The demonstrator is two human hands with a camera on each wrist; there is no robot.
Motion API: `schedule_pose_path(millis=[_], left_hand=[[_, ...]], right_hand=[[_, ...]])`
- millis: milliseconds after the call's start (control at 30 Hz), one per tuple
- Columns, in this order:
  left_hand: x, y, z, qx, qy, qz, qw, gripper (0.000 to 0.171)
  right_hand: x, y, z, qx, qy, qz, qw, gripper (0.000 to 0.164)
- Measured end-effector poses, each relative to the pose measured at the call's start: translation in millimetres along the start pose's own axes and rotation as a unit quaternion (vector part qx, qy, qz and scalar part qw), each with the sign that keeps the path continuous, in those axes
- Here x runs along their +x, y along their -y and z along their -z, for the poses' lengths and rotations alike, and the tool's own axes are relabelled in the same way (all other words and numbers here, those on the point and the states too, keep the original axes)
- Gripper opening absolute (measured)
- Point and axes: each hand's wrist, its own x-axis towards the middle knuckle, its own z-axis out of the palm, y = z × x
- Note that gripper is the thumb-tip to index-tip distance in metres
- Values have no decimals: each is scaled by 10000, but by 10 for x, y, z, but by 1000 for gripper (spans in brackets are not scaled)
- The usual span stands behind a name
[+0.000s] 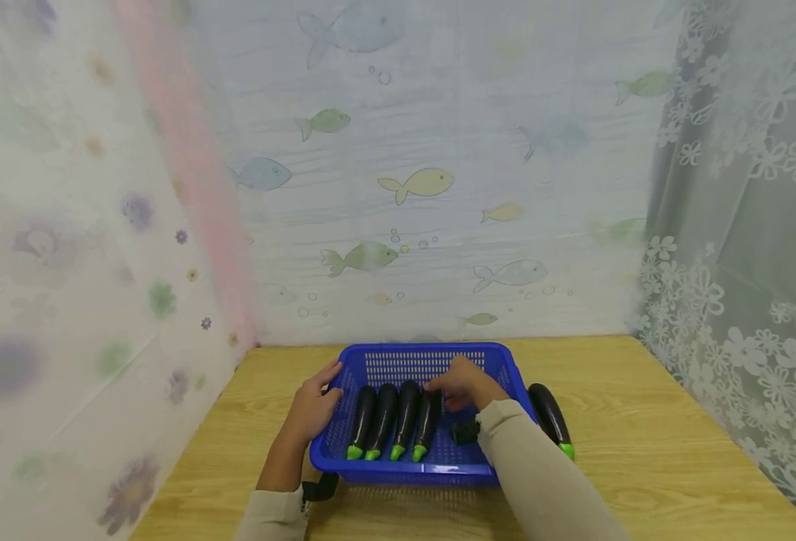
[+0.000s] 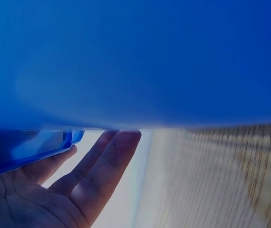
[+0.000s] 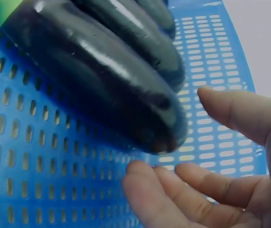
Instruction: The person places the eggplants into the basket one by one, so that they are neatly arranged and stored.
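Observation:
Several glossy dark eggplants [image 1: 408,415] with green stem ends lie side by side in a blue plastic basket [image 1: 425,467]. My left hand [image 1: 313,406] rests at the basket's left rim; in the left wrist view its fingers [image 2: 109,164] are extended beside the blue wall. My right hand [image 1: 465,383] is inside the basket, by the rounded end of the rightmost eggplant [image 1: 428,421]. In the right wrist view, thumb and fingers are spread just off that eggplant [image 3: 102,76], with nothing between them. The wrist hides part of the basket's right side.
Another eggplant [image 1: 552,421] lies on the wooden table [image 1: 648,451], just outside the basket's right wall. Behind the table hangs a fish-patterned curtain [image 1: 438,248], with flowered curtains on the left [image 1: 101,300] and right [image 1: 743,300].

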Motion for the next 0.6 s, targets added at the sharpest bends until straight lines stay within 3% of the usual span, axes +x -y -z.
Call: schedule_pose_path(millis=[300, 600], left_hand=[[-10, 3, -5, 7, 39, -4, 10000, 56], [-6, 17, -2, -33, 11, -7, 10000, 56]], right_hand=[[-40, 33, 90, -274, -239, 307, 9989, 47], [-219, 169, 328, -495, -161, 737, 9959, 59]])
